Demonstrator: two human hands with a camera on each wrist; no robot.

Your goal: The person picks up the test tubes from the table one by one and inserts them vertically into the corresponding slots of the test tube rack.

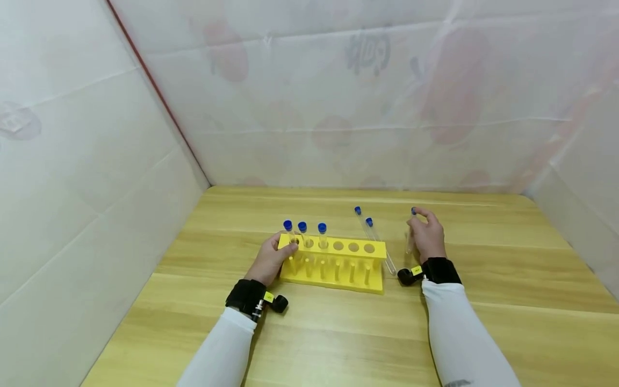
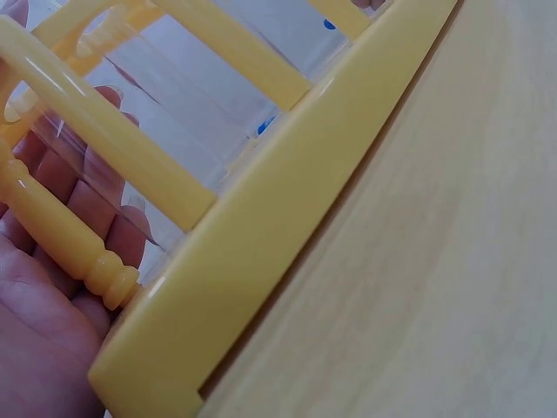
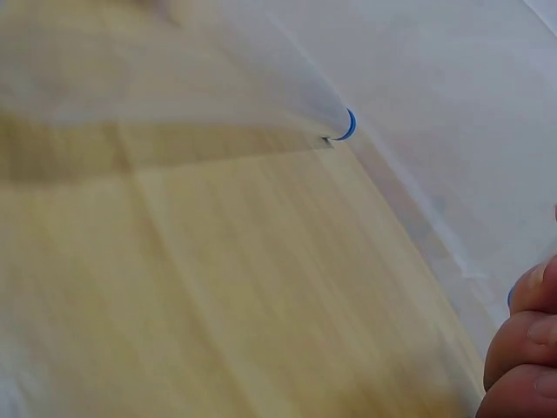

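Note:
A yellow test-tube rack (image 1: 333,264) stands in the middle of the wooden table. Three clear tubes with blue caps (image 1: 303,228) stand in its left holes. My left hand (image 1: 289,249) grips the rack's left end; the left wrist view shows my fingers (image 2: 61,183) behind the rack's posts and its base (image 2: 261,244). To the right of the rack my right hand (image 1: 419,216) holds one blue-capped tube (image 1: 410,241) upright, just above the table. Two more capped tubes (image 1: 374,236) lie on the table between the rack and that hand. The right wrist view is blurred and shows only my fingertips (image 3: 522,348).
The wooden table (image 1: 338,333) is enclosed by white sheeted walls (image 1: 96,161) on the left, back and right. The rack's three right holes (image 1: 354,247) hold nothing. A blue cap rim (image 3: 348,126) shows in the blurred right wrist view.

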